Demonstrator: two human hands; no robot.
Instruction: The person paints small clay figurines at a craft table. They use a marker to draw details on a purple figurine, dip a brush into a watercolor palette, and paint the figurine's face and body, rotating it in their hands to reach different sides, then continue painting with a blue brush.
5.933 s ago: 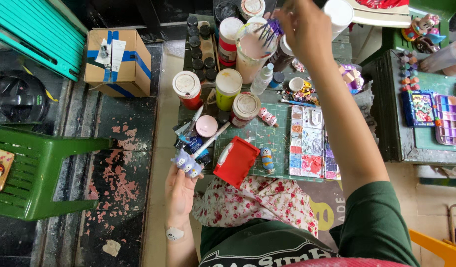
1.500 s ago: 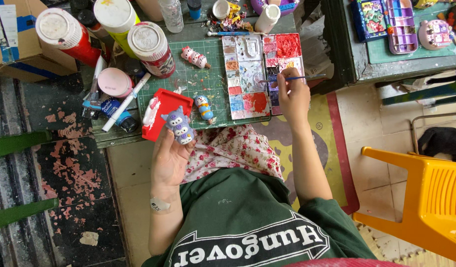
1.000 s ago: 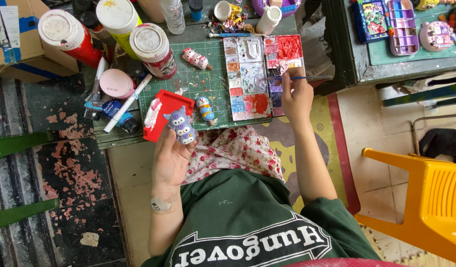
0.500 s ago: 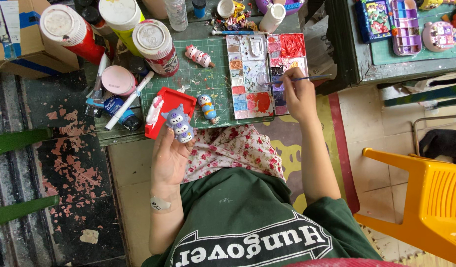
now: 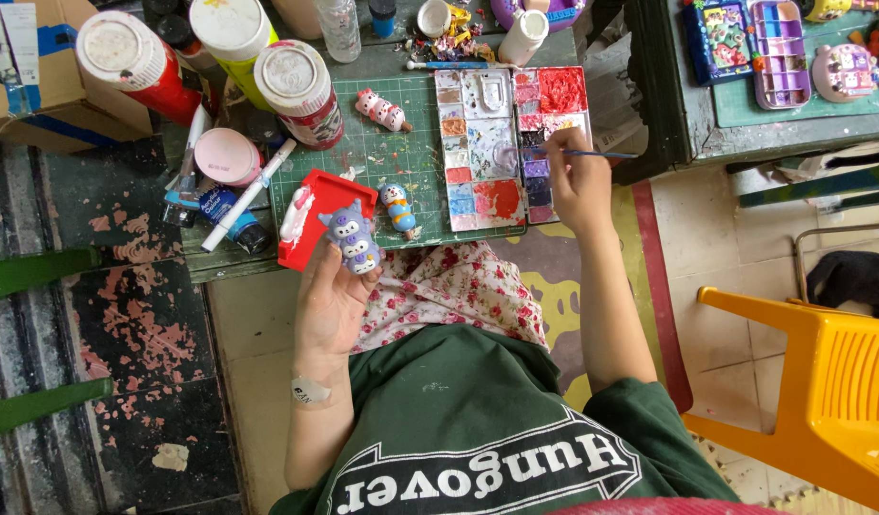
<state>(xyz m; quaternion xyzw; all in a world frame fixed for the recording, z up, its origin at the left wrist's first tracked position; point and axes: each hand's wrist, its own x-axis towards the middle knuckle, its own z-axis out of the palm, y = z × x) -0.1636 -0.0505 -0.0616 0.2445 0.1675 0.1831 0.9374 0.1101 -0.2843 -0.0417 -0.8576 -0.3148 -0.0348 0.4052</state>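
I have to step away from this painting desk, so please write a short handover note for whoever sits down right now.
Left hand: holds a small purple figurine up over the desk edge, beside the red tray.
Right hand: grips a thin paintbrush, tip in the purple wells of the paint palette.
On the green cutting mat: a pink figurine and a blue-and-orange figurine, both lying down.
Done: the purple figurine already carries colour.
Left: cannot tell which parts need more paint.
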